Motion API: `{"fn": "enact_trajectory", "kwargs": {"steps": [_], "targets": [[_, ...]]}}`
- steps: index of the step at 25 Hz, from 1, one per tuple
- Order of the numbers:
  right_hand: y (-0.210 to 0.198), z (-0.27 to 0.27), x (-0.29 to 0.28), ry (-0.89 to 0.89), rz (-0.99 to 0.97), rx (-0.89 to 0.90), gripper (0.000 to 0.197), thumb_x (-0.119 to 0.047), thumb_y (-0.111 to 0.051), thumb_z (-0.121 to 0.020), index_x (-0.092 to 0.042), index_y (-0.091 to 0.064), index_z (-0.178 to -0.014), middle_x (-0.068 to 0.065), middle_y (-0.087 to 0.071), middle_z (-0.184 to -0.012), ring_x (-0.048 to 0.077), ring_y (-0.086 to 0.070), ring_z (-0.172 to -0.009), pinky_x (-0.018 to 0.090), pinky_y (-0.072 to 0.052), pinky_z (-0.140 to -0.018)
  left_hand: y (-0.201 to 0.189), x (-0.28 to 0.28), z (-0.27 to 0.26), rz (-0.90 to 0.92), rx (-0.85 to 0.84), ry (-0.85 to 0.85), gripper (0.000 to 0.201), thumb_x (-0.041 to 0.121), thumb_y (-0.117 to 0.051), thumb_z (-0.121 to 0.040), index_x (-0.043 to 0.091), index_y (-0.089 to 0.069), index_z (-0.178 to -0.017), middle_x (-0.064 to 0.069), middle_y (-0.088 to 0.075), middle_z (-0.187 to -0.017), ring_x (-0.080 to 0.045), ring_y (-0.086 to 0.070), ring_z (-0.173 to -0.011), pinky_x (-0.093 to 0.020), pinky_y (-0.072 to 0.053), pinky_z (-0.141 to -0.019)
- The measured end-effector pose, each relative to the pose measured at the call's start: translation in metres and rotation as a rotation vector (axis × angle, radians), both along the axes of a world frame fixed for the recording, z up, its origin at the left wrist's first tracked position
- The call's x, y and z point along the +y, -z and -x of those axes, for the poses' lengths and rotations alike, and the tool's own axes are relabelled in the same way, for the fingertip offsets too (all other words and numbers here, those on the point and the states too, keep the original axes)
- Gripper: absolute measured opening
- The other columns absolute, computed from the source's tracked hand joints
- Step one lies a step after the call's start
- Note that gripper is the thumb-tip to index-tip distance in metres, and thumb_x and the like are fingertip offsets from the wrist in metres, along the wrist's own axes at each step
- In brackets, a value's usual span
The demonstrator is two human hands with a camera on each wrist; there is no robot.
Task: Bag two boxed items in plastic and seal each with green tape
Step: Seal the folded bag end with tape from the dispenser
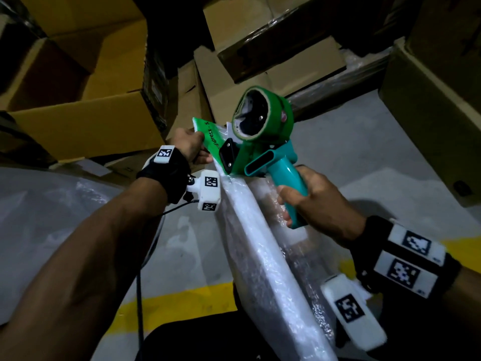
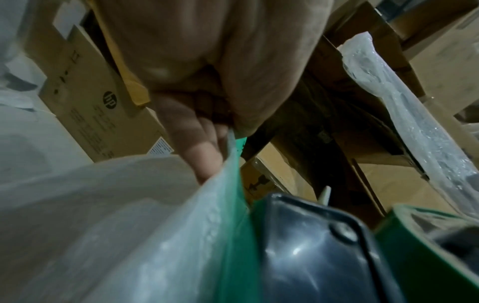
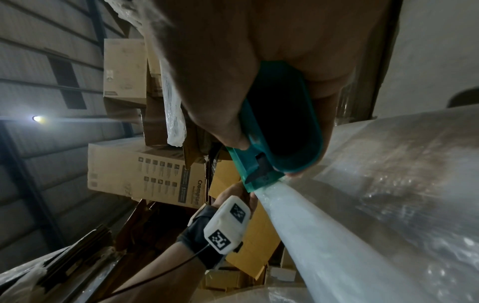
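A flat boxed item in a clear plastic bag [image 1: 263, 256] stands on edge in front of me, its folded top seam running away from me. My right hand [image 1: 309, 196] grips the teal handle of a tape dispenser [image 1: 260, 149] loaded with a green tape roll [image 1: 263, 113]; its nose sits on the far end of the seam. My left hand [image 1: 191, 147] pinches the free end of the green tape [image 1: 208, 136] against the bag's far corner. In the left wrist view the fingers [image 2: 204, 162] press the green tape [image 2: 241, 207] onto the plastic. The right wrist view shows the teal handle [image 3: 279, 131] in my fist.
Open and stacked cardboard boxes [image 1: 104, 87] crowd the far side and right [image 1: 429, 105]. Another plastic-wrapped bundle [image 1: 39, 204] lies at left on the grey floor. A yellow floor line [image 1: 169, 306] runs below the bag. Cables hang from my left wrist.
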State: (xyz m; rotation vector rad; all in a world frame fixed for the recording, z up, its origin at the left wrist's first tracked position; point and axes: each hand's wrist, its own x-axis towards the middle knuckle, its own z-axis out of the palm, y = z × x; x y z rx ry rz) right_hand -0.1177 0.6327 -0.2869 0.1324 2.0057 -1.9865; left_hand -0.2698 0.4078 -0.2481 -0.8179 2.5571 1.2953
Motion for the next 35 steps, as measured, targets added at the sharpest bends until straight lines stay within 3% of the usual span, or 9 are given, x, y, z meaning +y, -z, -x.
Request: {"fn": "enact_trajectory", "kwargs": {"steps": [5,9,11,15,18,24,28,30,35], "targets": [[0.010,0.002,0.001,-0.011,0.035,-0.026,0.024,-0.026,-0.061,-0.087,-0.015,-0.052,-0.106,0.020,-0.064,-0.087,0.022,-0.063,-0.054,0.034,-0.053,-0.051,-0.004,0.013,-0.021,-0.280,-0.084,0.035,0.024,0.020,-0.040,-0.101,0.011,-0.058,-0.088,0.002,-0.057,-0.045,-0.011,-0.056,-0.036,-0.028,-0.054,-0.042],[0.014,0.001,0.002,-0.037,0.086,-0.047,0.024,-0.032,-0.060,-0.079,-0.020,-0.054,-0.099,0.022,-0.060,-0.085,0.026,-0.060,-0.057,0.036,-0.052,-0.052,-0.002,0.009,-0.048,-0.528,-0.213,-0.048,0.040,0.041,-0.045,-0.097,0.023,-0.060,-0.065,0.004,-0.054,-0.063,-0.013,-0.060,-0.063,-0.042,-0.054,-0.082],[0.015,0.000,0.003,-0.042,0.093,-0.046,0.017,-0.021,-0.062,-0.088,-0.013,-0.053,-0.101,0.022,-0.058,-0.082,0.028,-0.058,-0.058,0.035,-0.051,-0.051,0.004,0.006,-0.064,-0.594,-0.242,-0.143,0.038,0.037,-0.043,-0.098,0.015,-0.060,-0.072,-0.006,-0.061,-0.085,-0.021,-0.062,-0.079,-0.040,-0.053,-0.086],[0.017,-0.003,0.004,-0.071,0.051,-0.017,0.015,-0.015,-0.058,-0.094,-0.006,-0.052,-0.104,0.022,-0.060,-0.084,0.029,-0.060,-0.059,0.037,-0.052,-0.054,0.009,0.017,-0.097,-0.524,-0.351,-0.127,0.030,0.038,-0.039,-0.095,0.015,-0.054,-0.082,-0.011,-0.061,-0.086,-0.026,-0.059,-0.079,-0.039,-0.050,-0.076],[0.016,-0.003,0.005,-0.073,0.043,-0.029,0.019,-0.015,-0.058,-0.094,-0.004,-0.051,-0.108,0.023,-0.061,-0.085,0.029,-0.061,-0.059,0.041,-0.055,-0.056,0.013,0.022,-0.108,-0.560,-0.324,-0.195,0.045,0.046,-0.041,-0.095,0.005,-0.059,-0.096,-0.015,-0.061,-0.091,-0.027,-0.059,-0.085,-0.037,-0.053,-0.077],[0.010,-0.002,0.002,-0.082,0.026,-0.015,0.020,-0.014,-0.056,-0.094,-0.002,-0.050,-0.110,0.019,-0.062,-0.078,0.030,-0.062,-0.057,0.046,-0.058,-0.056,0.001,0.024,-0.097,-0.467,-0.265,-0.099,0.050,0.048,-0.042,-0.095,0.002,-0.059,-0.091,-0.018,-0.064,-0.083,-0.023,-0.066,-0.058,-0.031,-0.059,-0.056],[0.009,0.000,0.001,-0.085,0.032,-0.017,0.017,-0.014,-0.055,-0.095,-0.005,-0.050,-0.108,0.020,-0.062,-0.078,0.028,-0.062,-0.056,0.043,-0.057,-0.056,0.000,0.019,-0.077,-0.307,-0.323,-0.005,0.064,0.058,-0.045,-0.091,-0.002,-0.054,-0.113,-0.026,-0.063,-0.099,-0.027,-0.070,-0.061,-0.031,-0.057,-0.053],[0.010,0.001,0.000,-0.085,0.031,-0.028,0.018,-0.015,-0.056,-0.095,-0.008,-0.049,-0.109,0.017,-0.062,-0.077,0.027,-0.063,-0.056,0.042,-0.058,-0.057,0.001,0.018,-0.071,-0.218,-0.328,0.041,0.061,0.055,-0.046,-0.091,-0.002,-0.055,-0.112,-0.025,-0.065,-0.089,-0.029,-0.068,-0.061,-0.031,-0.057,-0.051],[0.008,0.004,-0.002,-0.106,0.048,-0.040,0.020,-0.015,-0.056,-0.095,-0.008,-0.047,-0.112,0.013,-0.062,-0.078,0.028,-0.064,-0.060,0.042,-0.058,-0.058,0.006,0.015,-0.066,-0.121,-0.208,0.098,0.035,0.020,-0.037,-0.098,-0.009,-0.055,-0.096,-0.017,-0.062,-0.050,-0.022,-0.061,-0.039,-0.025,-0.051,-0.040]]}}
